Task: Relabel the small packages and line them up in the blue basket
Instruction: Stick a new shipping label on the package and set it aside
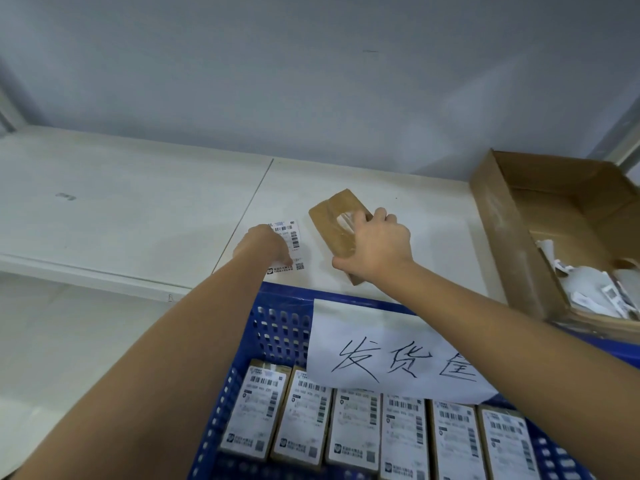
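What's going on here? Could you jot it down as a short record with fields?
Left hand: fingers on a loose label lying on the white shelf
Right hand: grips a brown unlabelled package on the shelf
Blue basket: a row of six labelled packages, handwritten paper sign on its far wall
Cardboard box: on the right, holds paper scraps

Packages, label and blue basket

Brown package [334,220] lies unlabelled on the worktop; white label [292,242] flat left of it; six labelled packages [349,427] line the near basket [277,327].
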The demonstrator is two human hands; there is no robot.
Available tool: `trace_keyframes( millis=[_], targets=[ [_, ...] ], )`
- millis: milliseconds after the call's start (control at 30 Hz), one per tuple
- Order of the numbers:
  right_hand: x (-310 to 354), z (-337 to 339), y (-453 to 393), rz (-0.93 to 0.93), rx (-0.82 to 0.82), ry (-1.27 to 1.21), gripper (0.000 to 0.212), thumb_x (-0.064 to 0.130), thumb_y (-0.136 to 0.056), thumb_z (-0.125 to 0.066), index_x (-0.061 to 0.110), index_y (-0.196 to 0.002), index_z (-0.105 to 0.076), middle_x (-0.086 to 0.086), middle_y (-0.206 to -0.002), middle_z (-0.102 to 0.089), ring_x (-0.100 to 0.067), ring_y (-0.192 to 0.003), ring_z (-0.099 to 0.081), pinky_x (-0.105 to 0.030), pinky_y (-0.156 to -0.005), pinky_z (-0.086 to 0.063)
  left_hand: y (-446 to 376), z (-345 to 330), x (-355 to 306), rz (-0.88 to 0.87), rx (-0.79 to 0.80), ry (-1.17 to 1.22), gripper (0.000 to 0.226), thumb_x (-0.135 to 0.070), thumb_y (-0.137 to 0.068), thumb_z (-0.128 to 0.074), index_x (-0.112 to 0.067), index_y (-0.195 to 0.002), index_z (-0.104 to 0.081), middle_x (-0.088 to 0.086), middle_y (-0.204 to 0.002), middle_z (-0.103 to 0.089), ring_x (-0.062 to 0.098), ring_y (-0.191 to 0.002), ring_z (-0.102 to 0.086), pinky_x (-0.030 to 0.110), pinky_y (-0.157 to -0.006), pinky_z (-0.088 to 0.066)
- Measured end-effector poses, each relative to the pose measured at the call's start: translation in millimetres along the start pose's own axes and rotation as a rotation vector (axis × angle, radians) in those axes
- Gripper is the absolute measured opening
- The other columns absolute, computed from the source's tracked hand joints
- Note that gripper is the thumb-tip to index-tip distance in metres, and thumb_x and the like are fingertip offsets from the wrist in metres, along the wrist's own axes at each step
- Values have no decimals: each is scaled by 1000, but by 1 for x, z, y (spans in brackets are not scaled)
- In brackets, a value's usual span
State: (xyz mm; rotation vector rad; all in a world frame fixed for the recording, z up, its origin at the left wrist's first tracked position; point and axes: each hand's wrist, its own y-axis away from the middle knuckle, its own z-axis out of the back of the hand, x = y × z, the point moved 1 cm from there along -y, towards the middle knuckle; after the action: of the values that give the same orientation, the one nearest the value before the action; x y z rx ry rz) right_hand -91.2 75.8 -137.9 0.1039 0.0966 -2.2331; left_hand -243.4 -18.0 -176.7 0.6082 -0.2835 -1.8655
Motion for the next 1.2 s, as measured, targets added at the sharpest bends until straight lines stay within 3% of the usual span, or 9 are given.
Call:
trace_keyframes(
  millis=[133,200,367,433,567,700,800,933,1200],
  targets=[
    [-1,-3,2,3,1,-11,75,62,-76,-58,14,-131,-37,-13,-116,-47,-25,-98,-49,-30,-64,-35,4,1,-2,94,1,-95,59,-46,-76,-75,-15,-117,-44,3,-111,-57,21,-106,-59,30,-71,-45],
    [-2,-4,3,6,1,-15,76,62,-77,-58,14,-131,-37,-12,-117,-47,-25,-99,-49,-30,-64,-34,2,1,-3,113,-12,-124,60,-48,-75,-75,-16,-117,-46,0,-111,-59,20,-106,-58,30,-62,-37],
    [-5,-6,2,6,-13,-12,76,62,-77,-58,14,-131,-37,-12,-116,-48,-24,-98,-49,-30,-63,-34,-3,3,-10,68,5,33,53,-26,-76,-81,-7,-112,-47,7,-101,-57,22,-103,-61,31,-88,-51],
    [-6,-5,3,0,-7,-7,75,62,-77,-58,14,-131,-37,-12,-116,-48,-24,-97,-48,-30,-63,-35,-4,0,-9,42,-18,159,47,-18,-76,-81,-6,-106,-47,8,-86,-53,26,-99,-62,33,-84,-52],
    [-12,1,9,-10,2,-15,76,63,-76,-59,14,-130,-37,-12,-115,-48,-24,-98,-48,-30,-64,-35,5,-1,0,29,-123,421,23,-11,-83,-71,-7,-83,-49,6,-72,-52,20,-67,-57,31,-62,-47],
    [-23,19,23,-60,-31,-60,74,61,-74,-60,15,-129,-39,-11,-113,-47,-24,-96,-47,-30,-64,-35,29,16,4,31,-174,668,26,-16,-81,-75,-2,-86,-54,7,-66,-52,17,-53,-46,26,-53,-42],
    [-37,37,45,-117,-93,-121,72,60,-74,-60,15,-126,-40,-9,-111,-46,-24,-94,-44,-31,-65,-33,59,30,5,28,-137,913,28,-16,-79,-78,-4,-81,-53,7,-69,-53,17,-52,-41,24,-48,-37],
    [-57,55,90,-165,-154,-179,71,61,-73,-60,17,-126,-42,-9,-110,-46,-26,-99,-46,-31,-67,-34,111,37,2,-74,-16,1073,19,-14,-83,-75,-9,-80,-57,7,-83,-62,15,-64,-52,18,-47,-41],
    [-82,81,211,-319,-72,-242,78,72,-72,-56,20,-126,-36,-9,-116,-45,-26,-106,-49,-31,-64,-36,237,-2,0,-160,310,1093,16,-20,-84,-73,-12,-96,-65,3,-89,-70,15,-77,-63,25,-74,-51]
  ],
)
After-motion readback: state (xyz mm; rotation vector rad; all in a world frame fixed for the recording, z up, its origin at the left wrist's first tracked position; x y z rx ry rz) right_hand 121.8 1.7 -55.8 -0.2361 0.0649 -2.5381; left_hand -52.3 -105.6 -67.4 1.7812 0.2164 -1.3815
